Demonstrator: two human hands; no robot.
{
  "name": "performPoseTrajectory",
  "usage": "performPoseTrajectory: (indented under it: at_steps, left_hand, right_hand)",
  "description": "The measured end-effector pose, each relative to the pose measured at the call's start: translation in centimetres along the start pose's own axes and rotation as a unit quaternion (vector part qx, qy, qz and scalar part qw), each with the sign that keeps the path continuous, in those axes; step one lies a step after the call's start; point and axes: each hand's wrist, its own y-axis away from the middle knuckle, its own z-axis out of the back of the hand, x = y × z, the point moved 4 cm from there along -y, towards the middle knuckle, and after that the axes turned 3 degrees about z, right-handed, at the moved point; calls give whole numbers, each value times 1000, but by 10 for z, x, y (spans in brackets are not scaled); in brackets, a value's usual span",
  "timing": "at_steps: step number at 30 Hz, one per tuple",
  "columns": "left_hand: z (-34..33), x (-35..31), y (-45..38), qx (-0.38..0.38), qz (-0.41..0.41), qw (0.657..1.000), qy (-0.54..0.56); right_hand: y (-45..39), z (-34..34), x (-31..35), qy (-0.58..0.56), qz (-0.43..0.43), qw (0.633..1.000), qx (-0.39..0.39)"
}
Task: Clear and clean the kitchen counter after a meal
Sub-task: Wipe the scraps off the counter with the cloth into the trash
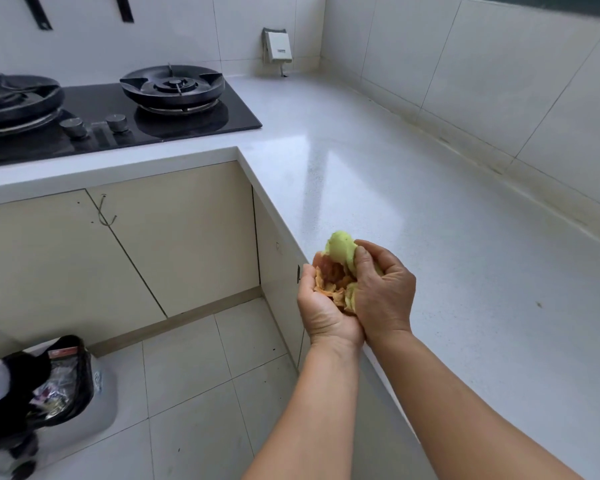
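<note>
Both hands are cupped together around a clump of food scraps (pixel 336 278), orange-red peelings with a pale green piece sticking out the top. The left hand (pixel 321 306) sits palm-up underneath like a scoop, fingers curled around the pile, and the right hand (pixel 383 292) is pressed against it from the side, fingers wrapped over the green bit. So both are clamped on the scraps, touching each other at the heel. The whole bundle is held right at the front edge of the desk (pixel 430 202), half over it and half over the floor.

The desk itself is a white speckled L-shape running along a tiled wall, with a small dark speck (pixel 539 304) off to the right of the hands. Back in the corner there's a white box thing (pixel 278 46) mounted on the wall. Further left is a black glass gas hob (pixel 118 116) with two burners and two knobs. Beige cabinet doors (pixel 118 244) below. Down on the tiled floor, bottom left, a bin with a black bag (pixel 59 382) has wrappers in it.
</note>
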Motion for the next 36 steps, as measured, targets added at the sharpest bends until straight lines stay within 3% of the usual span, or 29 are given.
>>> performPoseTrajectory:
  at_steps: [6,10,14,18,21,25,27,29,32,34,36]
  left_hand:
    - [-14,29,-3,18,100,994,-32]
    - [-14,38,-9,-2,127,992,15]
    - [-11,41,-14,-10,131,991,26]
    - [-12,41,-14,-14,128,992,17]
    - [-15,38,-12,-20,121,992,8]
    - [-20,39,-10,-25,117,993,-8]
    - [-20,40,-10,-27,115,993,-14]
    - [-19,39,-9,-31,114,993,-21]
    - [-17,32,-10,-35,91,995,-34]
    - [-16,26,-11,-37,73,996,-34]
    - [-13,20,-11,-39,56,997,-36]
  right_hand:
    - [-19,24,11,18,38,997,-63]
    - [-27,35,18,-68,32,993,-90]
    - [-31,39,18,-167,-26,977,-133]
    - [-37,44,10,-306,-166,924,-157]
    - [-41,47,-2,-361,-274,882,-125]
    - [-44,50,-7,-377,-287,880,-21]
    - [-42,54,-3,-336,-257,906,-26]
    - [-46,70,0,-247,-182,947,-98]
    - [-53,92,1,-41,-72,988,-129]
    - [-55,102,-13,153,-53,983,-90]
    - [-50,98,-32,369,-17,929,4]
